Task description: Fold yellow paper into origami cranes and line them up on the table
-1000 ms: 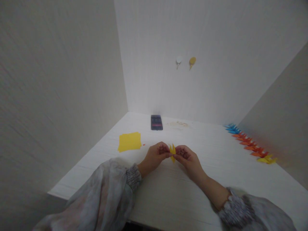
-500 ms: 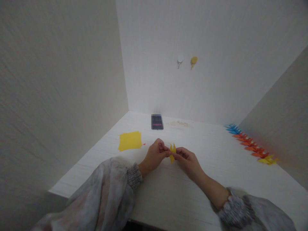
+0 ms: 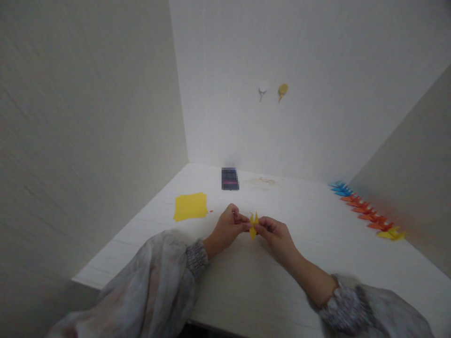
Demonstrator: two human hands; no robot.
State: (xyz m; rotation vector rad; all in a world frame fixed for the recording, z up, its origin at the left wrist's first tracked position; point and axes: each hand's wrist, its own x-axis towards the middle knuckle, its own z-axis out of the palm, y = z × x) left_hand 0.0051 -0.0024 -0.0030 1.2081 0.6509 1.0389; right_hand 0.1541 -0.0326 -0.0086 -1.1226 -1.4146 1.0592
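Note:
A small folded yellow origami paper piece [image 3: 253, 231], with narrow points up and down, is held just over the table in front of me. The fingertips of my left hand [image 3: 229, 226] pinch its left side. On its other side, my right hand [image 3: 276, 233] grips it between thumb and fingers. Both hands are closed, and the fingers cover the middle of the paper. To the left of my left hand lies a stack of yellow paper sheets [image 3: 190, 206].
A dark phone [image 3: 230, 179] lies near the back wall. Along the right side stands a row of folded cranes: blue [image 3: 341, 188], orange [image 3: 366, 211] and yellow [image 3: 392, 234]. A tiny red scrap [image 3: 211, 211] is beside the sheets. Two hooks, white [image 3: 263, 87] and gold [image 3: 283, 89], hang on the wall.
The yellow folded paper has shifted and turned slightly between my fingertips. Both hands keep their pinch in nearly the same place.

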